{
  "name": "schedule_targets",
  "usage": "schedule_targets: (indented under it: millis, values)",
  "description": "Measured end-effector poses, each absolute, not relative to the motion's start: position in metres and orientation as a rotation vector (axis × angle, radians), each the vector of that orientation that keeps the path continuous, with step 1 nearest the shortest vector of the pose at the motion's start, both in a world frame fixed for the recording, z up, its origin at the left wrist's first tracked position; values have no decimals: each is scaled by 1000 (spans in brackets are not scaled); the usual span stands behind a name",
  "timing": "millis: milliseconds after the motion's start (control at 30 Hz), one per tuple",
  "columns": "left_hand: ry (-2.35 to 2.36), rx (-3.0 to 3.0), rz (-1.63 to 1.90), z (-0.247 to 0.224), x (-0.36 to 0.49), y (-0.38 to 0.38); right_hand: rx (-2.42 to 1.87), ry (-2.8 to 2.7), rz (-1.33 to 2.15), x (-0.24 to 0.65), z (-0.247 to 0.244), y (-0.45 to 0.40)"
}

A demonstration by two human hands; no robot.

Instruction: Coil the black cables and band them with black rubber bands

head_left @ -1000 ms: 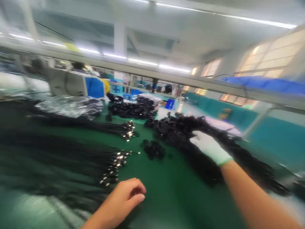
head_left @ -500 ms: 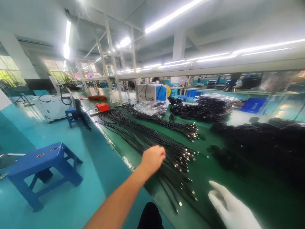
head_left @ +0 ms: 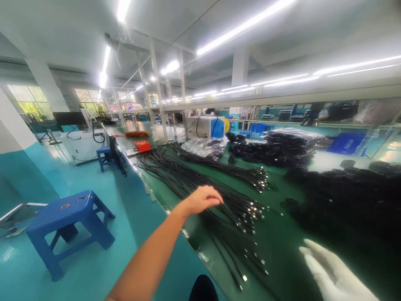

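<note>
Long black cables (head_left: 178, 175) with shiny metal ends lie spread along the green tabletop (head_left: 272, 246). Over their middle, my bare left hand (head_left: 203, 200) has its thumb and fingers pinched on a black cable, whose end slants down to the right. My right hand (head_left: 335, 267), in a white glove, hovers at the lower right with thumb and fingers apart and nothing between them. A second bundle of black cables (head_left: 225, 166) lies farther back.
Coiled black cables (head_left: 354, 196) are heaped on the right. Behind are clear plastic bags (head_left: 203, 147), a white and blue machine (head_left: 205, 126) and a red box (head_left: 142, 146). A blue stool (head_left: 72, 213) stands left of the table.
The view has shifted, so the scene sits lower and farther right. My left hand has turned from a closed fist to a pinch with a cable in it. My right hand has moved rightward.
</note>
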State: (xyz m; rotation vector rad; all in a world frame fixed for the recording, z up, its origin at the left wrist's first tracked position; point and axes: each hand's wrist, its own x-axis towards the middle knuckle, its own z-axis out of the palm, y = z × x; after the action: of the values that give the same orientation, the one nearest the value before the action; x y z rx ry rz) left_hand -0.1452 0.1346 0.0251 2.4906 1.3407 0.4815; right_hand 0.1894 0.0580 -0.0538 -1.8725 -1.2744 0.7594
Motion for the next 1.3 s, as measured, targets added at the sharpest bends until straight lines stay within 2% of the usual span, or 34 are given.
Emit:
schedule_targets:
  millis: [67, 133, 233, 267, 367, 533, 733, 933, 1033, 1167, 1300]
  values:
    - [1231, 2504, 591, 41, -127, 128, -1752, -1142, 789, 189, -37, 53]
    - [1056, 2546, 653, 54, -103, 126, -1337, -1050, 1128, 186, -23, 47]
    - [927, 2675, 702, 65, -62, 130, -725, -987, 1956, 180, -20, 42]
    - [943, 2716, 719, 65, -48, 132, -558, -975, 2136, 180, -22, 42]
    - [956, 2766, 704, 62, -10, 130, -256, -961, 2372, 184, -36, 44]
    - [616, 2574, 373, 48, 27, 107, -59, -799, 2488, 191, -47, 44]
    - [430, 2417, 452, 43, 41, 98, 61, -820, 2593, 193, -41, 43]
    - [447, 2471, 563, 27, 51, 103, -6, -877, 2486, 197, -42, 43]
    - [675, 2588, 552, 10, 44, 118, -9, -857, 2343, 209, -37, 41]
    - [1366, 2740, 422, -9, 20, 131, 32, -643, 2016, 236, -14, 40]
    - [1313, 2778, 333, -22, 9, 98, 57, -540, 1838, 257, 12, 43]
